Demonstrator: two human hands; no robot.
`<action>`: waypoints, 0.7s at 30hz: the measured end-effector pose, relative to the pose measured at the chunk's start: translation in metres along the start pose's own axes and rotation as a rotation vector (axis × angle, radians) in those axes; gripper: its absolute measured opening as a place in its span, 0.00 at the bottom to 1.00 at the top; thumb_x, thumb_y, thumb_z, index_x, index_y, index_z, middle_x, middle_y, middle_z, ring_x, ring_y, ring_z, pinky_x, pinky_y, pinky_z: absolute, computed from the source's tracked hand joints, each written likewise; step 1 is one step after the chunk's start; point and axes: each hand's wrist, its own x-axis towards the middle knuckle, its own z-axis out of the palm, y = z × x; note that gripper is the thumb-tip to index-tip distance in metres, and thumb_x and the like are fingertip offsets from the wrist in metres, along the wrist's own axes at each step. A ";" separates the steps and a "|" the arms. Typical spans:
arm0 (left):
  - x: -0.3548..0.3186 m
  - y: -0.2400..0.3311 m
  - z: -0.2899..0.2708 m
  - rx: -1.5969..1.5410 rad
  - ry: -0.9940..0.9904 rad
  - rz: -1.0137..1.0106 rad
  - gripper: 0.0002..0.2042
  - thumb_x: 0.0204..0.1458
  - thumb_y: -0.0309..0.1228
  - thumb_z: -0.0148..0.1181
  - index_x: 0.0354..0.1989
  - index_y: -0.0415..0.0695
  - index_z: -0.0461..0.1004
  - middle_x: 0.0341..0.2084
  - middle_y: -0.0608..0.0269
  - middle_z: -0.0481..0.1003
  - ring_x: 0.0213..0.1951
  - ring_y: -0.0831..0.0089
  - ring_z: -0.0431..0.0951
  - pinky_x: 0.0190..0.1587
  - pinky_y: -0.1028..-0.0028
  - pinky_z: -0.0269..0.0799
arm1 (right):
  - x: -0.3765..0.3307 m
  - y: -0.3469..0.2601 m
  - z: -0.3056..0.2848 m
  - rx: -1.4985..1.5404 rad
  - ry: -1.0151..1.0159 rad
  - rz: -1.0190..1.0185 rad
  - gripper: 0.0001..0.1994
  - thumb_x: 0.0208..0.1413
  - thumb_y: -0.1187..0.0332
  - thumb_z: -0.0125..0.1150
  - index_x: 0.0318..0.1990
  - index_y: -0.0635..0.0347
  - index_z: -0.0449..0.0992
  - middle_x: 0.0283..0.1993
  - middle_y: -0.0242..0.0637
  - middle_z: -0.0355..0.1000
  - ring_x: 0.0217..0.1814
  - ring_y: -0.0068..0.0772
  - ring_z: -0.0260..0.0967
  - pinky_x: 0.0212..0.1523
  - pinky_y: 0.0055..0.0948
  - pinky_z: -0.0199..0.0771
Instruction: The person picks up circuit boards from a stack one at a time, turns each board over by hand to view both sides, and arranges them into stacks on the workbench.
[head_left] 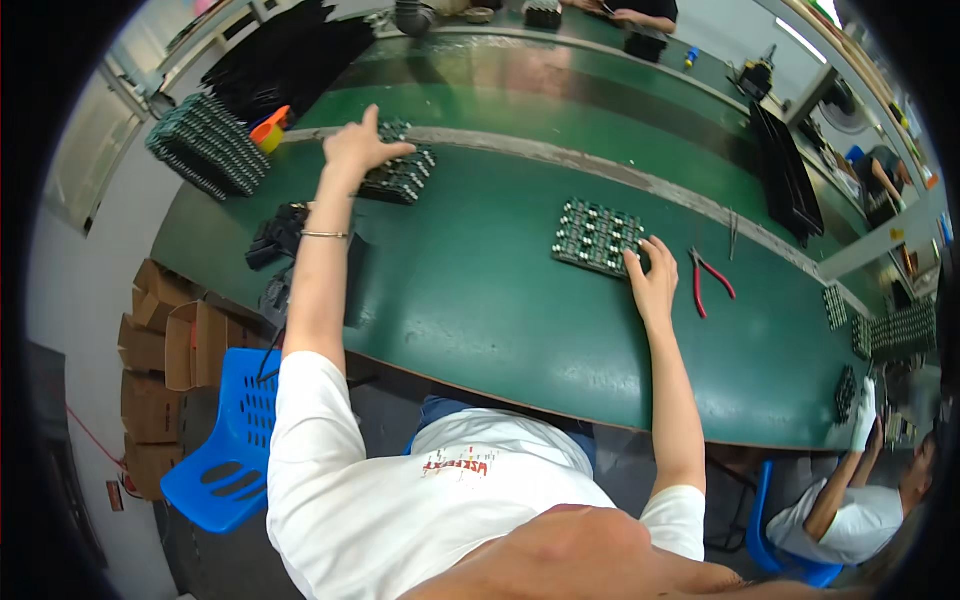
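Note:
My left hand (362, 150) reaches forward at the far left of the green table, thumb and index finger spread wide. Just under and beside it is a small stack of green circuit boards (405, 178), partly hidden by the hand; I see nothing held. A rectangular panel of circuit boards (596, 235), studded with shiny metal parts, lies flat right of the middle. At its right edge rests my right hand (653, 280), with fingers apart and lightly curled; the fingertips seem to touch the panel's corner. Red-handled pliers (708, 283) and metal tweezers (733, 235) lie further right.
A tall stack of boards (208, 147) and an orange-yellow tape dispenser-like object (270, 130) stand far left. Black items (278, 238) sit at the left edge. Cardboard boxes (192, 345) and a blue chair (225, 450) are below. A co-worker (850, 510) sits at right.

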 end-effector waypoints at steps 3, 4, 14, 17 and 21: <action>-0.002 0.003 0.025 -0.025 -0.110 -0.044 0.50 0.33 0.71 0.52 0.62 0.45 0.55 0.39 0.47 0.76 0.41 0.58 0.77 0.41 0.66 0.70 | -0.003 0.000 0.000 0.107 -0.011 0.044 0.19 0.51 0.57 0.57 0.46 0.60 0.72 0.54 0.39 0.67 0.56 0.40 0.60 0.58 0.33 0.56; -0.006 0.005 0.031 -0.009 -0.091 -0.030 0.50 0.32 0.71 0.52 0.62 0.48 0.56 0.38 0.49 0.76 0.39 0.59 0.77 0.38 0.67 0.70 | -0.003 -0.004 0.001 0.121 -0.008 0.028 0.19 0.51 0.57 0.57 0.46 0.60 0.72 0.54 0.39 0.67 0.56 0.40 0.60 0.58 0.33 0.56; -0.017 0.026 0.045 0.127 -0.031 -0.004 0.51 0.31 0.77 0.43 0.63 0.55 0.54 0.37 0.49 0.73 0.37 0.59 0.76 0.33 0.68 0.70 | -0.002 -0.012 -0.009 0.357 -0.020 0.143 0.20 0.49 0.66 0.59 0.50 0.63 0.69 0.44 0.42 0.72 0.44 0.35 0.68 0.47 0.28 0.66; -0.023 0.023 0.038 0.172 0.000 0.032 0.50 0.32 0.75 0.44 0.62 0.54 0.56 0.39 0.49 0.72 0.37 0.60 0.75 0.32 0.69 0.70 | -0.001 -0.026 -0.010 0.567 -0.020 0.183 0.20 0.50 0.71 0.59 0.52 0.64 0.67 0.40 0.41 0.72 0.38 0.28 0.69 0.43 0.22 0.67; -0.057 0.054 0.011 0.105 0.273 0.129 0.44 0.38 0.66 0.53 0.61 0.51 0.58 0.46 0.48 0.68 0.41 0.58 0.73 0.36 0.67 0.70 | 0.000 -0.029 -0.021 0.809 -0.094 0.284 0.19 0.52 0.74 0.56 0.53 0.65 0.66 0.38 0.38 0.73 0.36 0.23 0.69 0.41 0.18 0.67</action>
